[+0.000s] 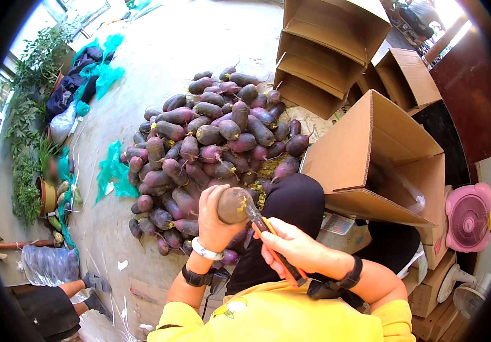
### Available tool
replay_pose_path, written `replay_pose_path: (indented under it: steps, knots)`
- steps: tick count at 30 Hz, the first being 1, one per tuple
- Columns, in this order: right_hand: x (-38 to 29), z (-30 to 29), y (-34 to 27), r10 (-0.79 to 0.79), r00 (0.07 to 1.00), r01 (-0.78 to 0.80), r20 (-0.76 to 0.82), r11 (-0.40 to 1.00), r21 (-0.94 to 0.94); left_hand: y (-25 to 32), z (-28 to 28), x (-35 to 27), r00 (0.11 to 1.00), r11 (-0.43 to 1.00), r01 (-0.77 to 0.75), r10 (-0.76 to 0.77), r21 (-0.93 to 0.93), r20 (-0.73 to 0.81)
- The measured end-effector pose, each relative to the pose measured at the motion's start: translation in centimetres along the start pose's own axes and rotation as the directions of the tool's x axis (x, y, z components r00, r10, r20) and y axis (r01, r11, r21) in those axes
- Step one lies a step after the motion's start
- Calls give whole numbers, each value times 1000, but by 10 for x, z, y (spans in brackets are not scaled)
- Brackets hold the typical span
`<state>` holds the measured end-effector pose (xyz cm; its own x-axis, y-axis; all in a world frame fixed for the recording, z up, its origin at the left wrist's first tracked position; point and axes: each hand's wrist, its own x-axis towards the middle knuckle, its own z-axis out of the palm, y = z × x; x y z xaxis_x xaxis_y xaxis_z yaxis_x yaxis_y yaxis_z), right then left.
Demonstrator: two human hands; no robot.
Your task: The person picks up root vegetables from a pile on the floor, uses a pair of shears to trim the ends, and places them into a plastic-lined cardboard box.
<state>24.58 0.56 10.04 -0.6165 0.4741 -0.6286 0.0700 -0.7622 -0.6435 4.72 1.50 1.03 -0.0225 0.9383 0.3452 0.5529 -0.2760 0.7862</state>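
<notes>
A large dark purple radish (229,206) rests in my left hand (212,219), its cut end with yellow leaf remnants turned towards me. My right hand (290,244) grips an orange-and-black-handled utility knife (280,256). The dark blade meets the radish at its yellowish stem end. Right beyond both hands, a big heap of purple radishes (220,132) lies on the floor, several with thin roots and yellow leaf stubs. To the right of my knee, an open cardboard box (341,141) stands with a clear plastic liner (403,192) inside; its contents are mostly hidden.
Stacked open cardboard boxes (322,47) stand at the upper right. A pink fan (469,220) is at far right. Green plastic (117,173) lies left of the heap. A co-worker's legs (76,293) show at lower left, near bagged radishes (51,265). Potted plants (25,128) line the left.
</notes>
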Motion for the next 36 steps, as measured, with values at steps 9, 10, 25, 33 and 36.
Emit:
replay_pose_path:
  steps: [9,10,25,33,36]
  knots:
    - [19,23,21,-100,990,9,102,757,653,-2,16,-7,980,926,26,50,376,-191]
    - [21,24,21,-94,991,6,96,745,667,-6,15,-7,979,910,23,64,415,-194]
    - [54,11,18,-19,996,29,-84,992,123,-28,-22,-20,950,953,295,-300,68,86]
    - [-69,-40,1,-696,711,555,-96,640,-531,-62,-62,-21,673,257,697,-558,-670,486]
    - [-152,-76,-16,-680,681,299,-272,597,-745,-28,-70,18,741,363,658,-464,-660,484]
